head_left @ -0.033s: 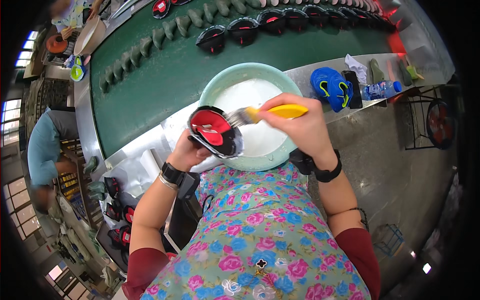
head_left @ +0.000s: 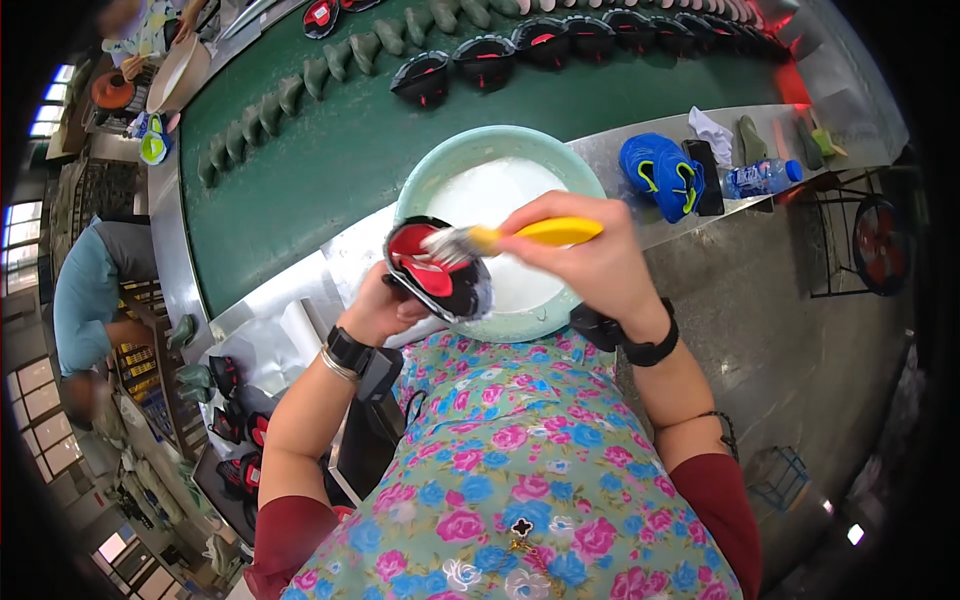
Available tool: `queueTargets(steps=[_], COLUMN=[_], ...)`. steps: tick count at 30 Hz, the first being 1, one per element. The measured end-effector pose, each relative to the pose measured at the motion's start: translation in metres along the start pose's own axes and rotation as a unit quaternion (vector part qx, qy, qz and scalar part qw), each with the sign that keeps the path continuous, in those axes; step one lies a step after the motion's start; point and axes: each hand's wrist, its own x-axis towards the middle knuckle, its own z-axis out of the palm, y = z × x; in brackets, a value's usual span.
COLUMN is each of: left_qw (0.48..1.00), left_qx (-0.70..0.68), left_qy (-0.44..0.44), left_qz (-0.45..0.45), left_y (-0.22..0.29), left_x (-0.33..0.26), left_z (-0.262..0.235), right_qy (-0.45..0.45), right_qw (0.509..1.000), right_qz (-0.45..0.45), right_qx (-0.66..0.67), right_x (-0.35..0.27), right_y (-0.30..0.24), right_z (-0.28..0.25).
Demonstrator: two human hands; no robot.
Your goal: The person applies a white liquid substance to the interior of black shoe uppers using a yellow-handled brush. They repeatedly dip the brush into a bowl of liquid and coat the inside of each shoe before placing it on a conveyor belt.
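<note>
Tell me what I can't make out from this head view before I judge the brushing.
- Bristle tips of the yellow-handled brush: blurred against the black and red shoe part.
- Left hand: its fingers lie hidden under the shoe part.
- Near rim of the pale green bowl of white liquid: covered by the right hand and the shoe part.
- Person at the top left corner: cut off by the picture's edge, blurred.

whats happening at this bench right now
A person holds a black shoe upper with a red lining in the left hand and works a yellow-handled brush into it with the right hand. Both are over a pale green bowl of white glue-like liquid. Beyond it, more black uppers and green shoe lasts lie in rows on a green conveyor belt.
</note>
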Motion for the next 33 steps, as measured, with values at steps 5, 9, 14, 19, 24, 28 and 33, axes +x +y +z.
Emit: queueTargets(steps=[5,9,14,19,24,28,33], left_qw=[0.999,0.999,0.96,0.857,0.838,0.886,0.905], left_qx=[0.003,0.021,0.121,0.248,0.198,0.166,0.247], left_qy=[0.041,0.008,0.197,0.228,0.285,0.3,0.265], left_qz=[-0.021,-0.036,0.158,0.391,0.422,0.311,0.223], left_y=[-0.023,-0.02,0.033,0.158,0.233,0.218,0.154], left_x=[0.013,0.003,-0.018,0.017,0.11,0.116,-0.034], left_z=[0.011,0.026,0.014,-0.05,-0.108,-0.114,-0.082], right_qy=[-0.042,0.004,0.064,0.158,0.178,0.208,0.208], right_qw=[0.997,0.994,0.976,0.962,0.952,0.944,0.958], right_qz=[-0.062,0.065,0.207,0.221,0.247,0.255,0.196], right_qx=[-0.022,-0.086,0.015,0.042,0.033,0.024,-0.022], right_x=[0.011,0.004,-0.016,-0.001,0.003,0.008,0.025], right_y=[0.003,0.019,0.013,0.021,0.033,0.034,0.041], right_z=[0.009,-0.003,-0.015,-0.032,-0.035,-0.037,-0.029])
